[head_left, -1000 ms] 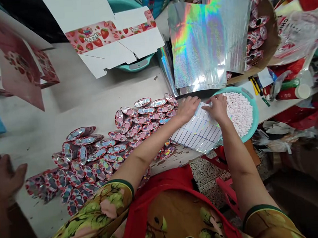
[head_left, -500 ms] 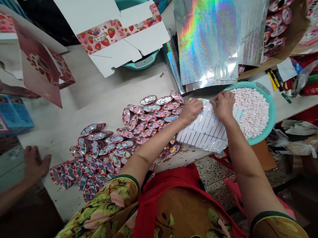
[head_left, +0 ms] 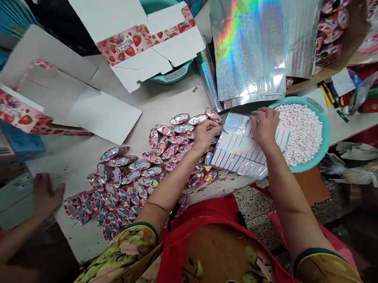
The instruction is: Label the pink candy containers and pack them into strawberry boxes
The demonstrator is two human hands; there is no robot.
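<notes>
Sticker sheet point(head_left: 241, 150) lies at surface point(head_left: 160, 102) edge, partly over the basin point(head_left: 323, 143). Right hand point(head_left: 265, 125) pinches its top edge; left hand point(head_left: 204, 134) curled among foil pieces point(head_left: 130, 180), grip unclear. Sheet looks thin, floppy, slick; best held by its edges.

Small packing workshop, by every sign a hand-assembly spot for sweets. Worn, scuffed pale surface point(head_left: 160, 102) heaped with dozens of identical foil-topped oval packs point(head_left: 136, 175). Teal basin point(head_left: 325, 138) piled with small white candies at the right edge. Flat, unfolded strawberry-printed cartons point(head_left: 143, 41) lying about, another carton blank point(head_left: 65, 94) at the left. Holographic foil sheets point(head_left: 250, 46) stacked at the back, a brown cardboard box point(head_left: 351, 31) of more filled packs behind them. Stacked blue boxes point(head_left: 10, 141) at far left. A second person's hand point(head_left: 45, 196) at the same surface. Clutter of bags and markers at right, speckled floor point(head_left: 255, 210) below.
</notes>
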